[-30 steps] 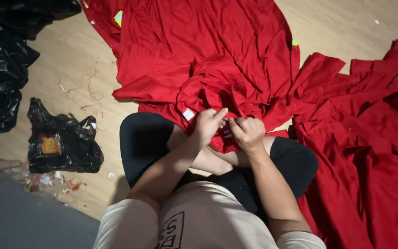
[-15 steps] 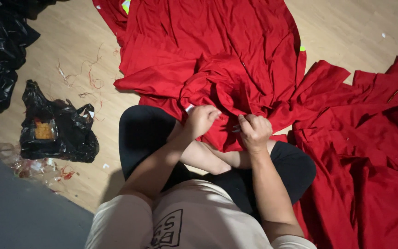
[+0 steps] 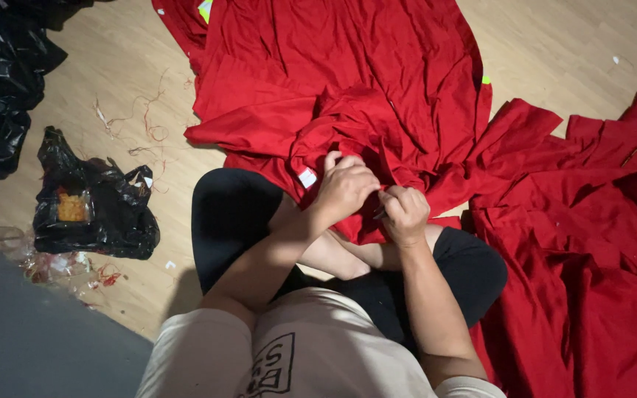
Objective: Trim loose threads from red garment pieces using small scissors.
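1. Red garment [image 3: 348,81]: one large piece, spread on the wood floor [image 3: 569,44] ahead of the seated person, its near edge bunched over the crossed legs. All places below are given relative to this garment.
2. White label [image 3: 307,178]: one, small and square, on the garment's bunched near edge, just left of the left hand.
3. Left hand [image 3: 344,188]: fingers curled shut, pinching a fold of the garment at its near edge.
4. Right hand [image 3: 403,214]: closed into a fist on the same bunched cloth, touching the left hand; a thin dark tip shows beside the thumb, too small to identify.
5. Yellow-green tabs: two seen, one [image 3: 206,9] at the garment's far left corner, one [image 3: 486,79] on its right edge.
6. Further red cloth [image 3: 599,243]: heaped to the garment's right; number of pieces cannot be told.
7. Black plastic bag [image 3: 94,203]: one, crumpled, left of the garment, showing an orange square patch [image 3: 71,208].
8. Larger black plastic [image 3: 1,81]: one heap, far left.
9. Loose threads [image 3: 149,125]: scattered between bag and garment.
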